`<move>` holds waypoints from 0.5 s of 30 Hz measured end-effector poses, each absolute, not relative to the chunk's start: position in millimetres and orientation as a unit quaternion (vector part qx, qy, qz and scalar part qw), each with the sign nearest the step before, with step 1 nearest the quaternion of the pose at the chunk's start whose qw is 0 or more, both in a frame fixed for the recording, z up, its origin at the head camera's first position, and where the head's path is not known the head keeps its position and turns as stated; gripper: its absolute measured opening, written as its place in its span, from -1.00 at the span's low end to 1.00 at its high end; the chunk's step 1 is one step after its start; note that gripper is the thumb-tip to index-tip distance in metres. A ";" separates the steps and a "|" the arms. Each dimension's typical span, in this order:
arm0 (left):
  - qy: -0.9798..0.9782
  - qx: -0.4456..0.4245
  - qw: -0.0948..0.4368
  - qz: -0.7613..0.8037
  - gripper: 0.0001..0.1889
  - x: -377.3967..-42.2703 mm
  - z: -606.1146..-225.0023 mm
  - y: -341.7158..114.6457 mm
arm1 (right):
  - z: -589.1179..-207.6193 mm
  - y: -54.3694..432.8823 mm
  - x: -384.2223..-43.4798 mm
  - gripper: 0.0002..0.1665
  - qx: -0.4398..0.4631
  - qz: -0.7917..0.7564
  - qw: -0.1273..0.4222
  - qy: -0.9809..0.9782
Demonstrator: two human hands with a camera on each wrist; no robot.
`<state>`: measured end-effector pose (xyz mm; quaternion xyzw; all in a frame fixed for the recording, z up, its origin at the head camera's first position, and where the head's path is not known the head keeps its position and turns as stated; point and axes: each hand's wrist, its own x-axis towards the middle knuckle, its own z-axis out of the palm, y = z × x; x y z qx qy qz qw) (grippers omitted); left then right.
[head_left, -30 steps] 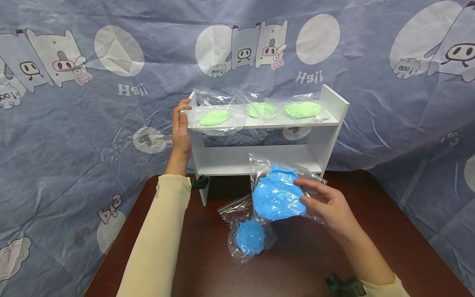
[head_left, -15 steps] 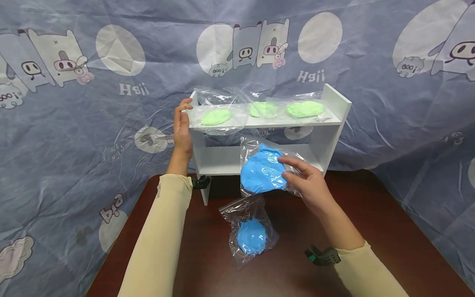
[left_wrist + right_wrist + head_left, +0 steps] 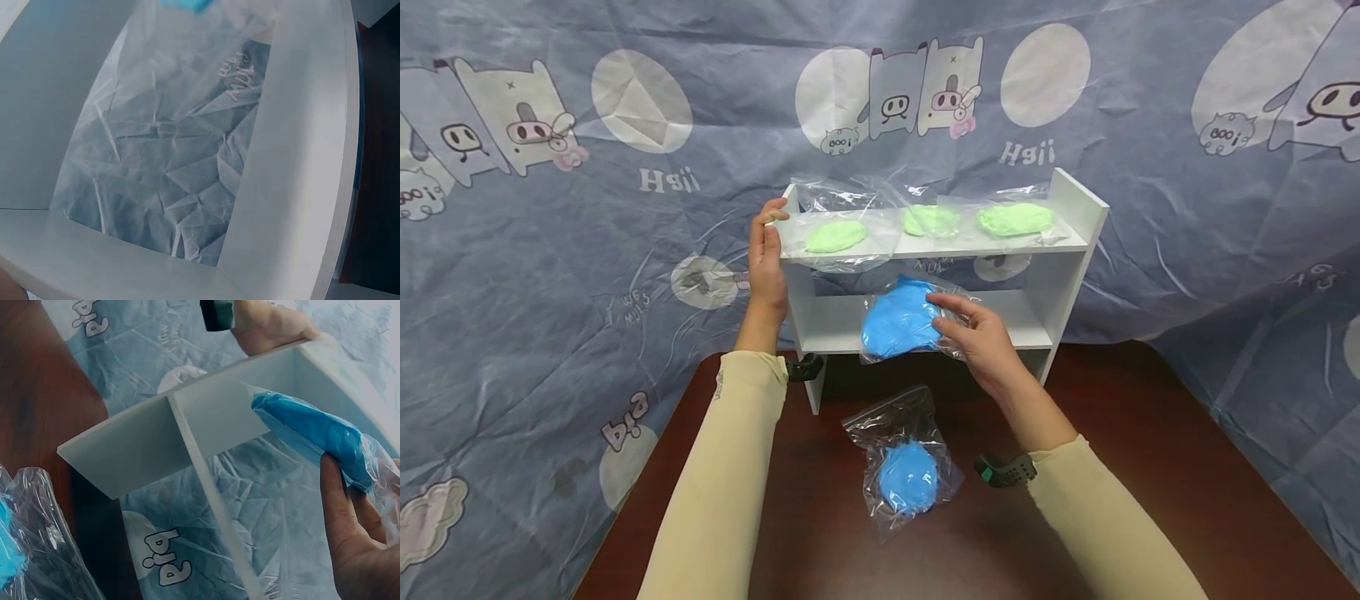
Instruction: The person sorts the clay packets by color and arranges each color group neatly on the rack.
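My right hand [image 3: 988, 343] pinches the right edge of a clear plastic bag of blue clay-like material [image 3: 893, 321], thumb and fingertips on it. The bag hangs in front of the lower opening of a small white shelf [image 3: 1078, 218]. In the right wrist view the blue bag [image 3: 312, 428] tilts toward that compartment, held by the right hand [image 3: 356, 550]. My left hand [image 3: 767, 271] grips the shelf's left side panel near its top, fingers curled over the edge. A bit of blue [image 3: 186, 4] shows at the top of the left wrist view.
Three clear bags with light green lumps [image 3: 835, 237] lie on the upper shelf board. Another bag with a round blue lump [image 3: 908, 477] lies on the dark red table [image 3: 1150, 467] before the shelf. A patterned cloth [image 3: 700, 208] hangs behind.
My right hand has carried the blue bag left and forward, from above the table to the lower shelf opening, and the bag has tipped flatter. The left hand stays in place.
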<state>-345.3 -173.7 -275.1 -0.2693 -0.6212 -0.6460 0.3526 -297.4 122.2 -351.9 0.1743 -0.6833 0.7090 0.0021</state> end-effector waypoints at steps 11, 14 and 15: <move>-0.621 -0.269 0.352 -0.647 -0.67 -346.5 -276.6 -174.2 | -361.7 101.8 -316.9 -0.50 0.160 0.690 -0.010 -0.705; -0.624 -0.267 0.347 -0.647 -0.67 -347.1 -277.2 -174.5 | -363.4 96.4 -323.1 -0.51 0.162 0.682 -0.013 -0.713; -0.625 -0.268 0.345 -0.646 -0.67 -347.3 -277.5 -174.7 | -363.8 94.3 -325.3 -0.52 0.163 0.678 -0.013 -0.717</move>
